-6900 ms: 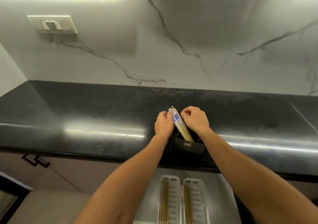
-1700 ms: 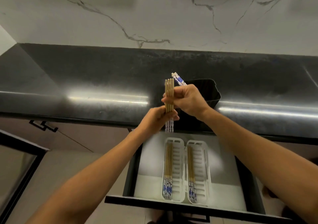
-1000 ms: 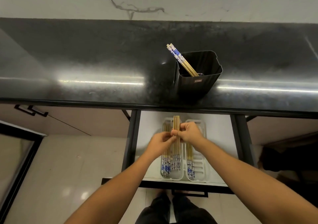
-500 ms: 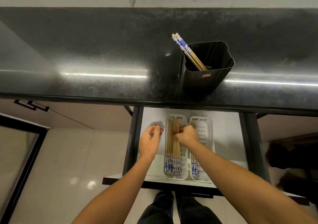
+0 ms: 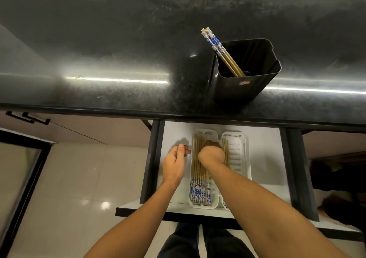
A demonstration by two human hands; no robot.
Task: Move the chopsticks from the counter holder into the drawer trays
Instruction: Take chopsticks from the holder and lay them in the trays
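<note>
at the far left a dark-framed glass panel stands over the pale floor, and a black handle sits on the cabinet front under the tabletop. the tabletop is black and glossy, with a bright streak of light along its near edge.

below it the drawer is pulled out, white inside with dark sides. my left hand hovers over the drawer floor just left of the left tray. its grip is loosely curled, fingers bent toward the thumb, and it holds nothing.

the left tray is white and slotted, and a row of chopsticks lies lengthwise in it, wooden ends toward the tabletop, blue-and-white ends toward me. my right hand is down on that tray, knuckles up, fingers bent under onto the chopsticks near their far half. i cannot tell whether the grip is pinching any of them or only pressing on them, since the fingertips are hidden under the hand.

the right tray sits touching the left one. a few chopsticks lie along its left side, and my right forearm covers its near end.

up on the tabletop, right of centre and near the edge, stands the black holder. a few chopsticks lean in it, tilted to the left, patterned ends up past the rim.

between my arms, dark trousers show below the drawer front.
</note>
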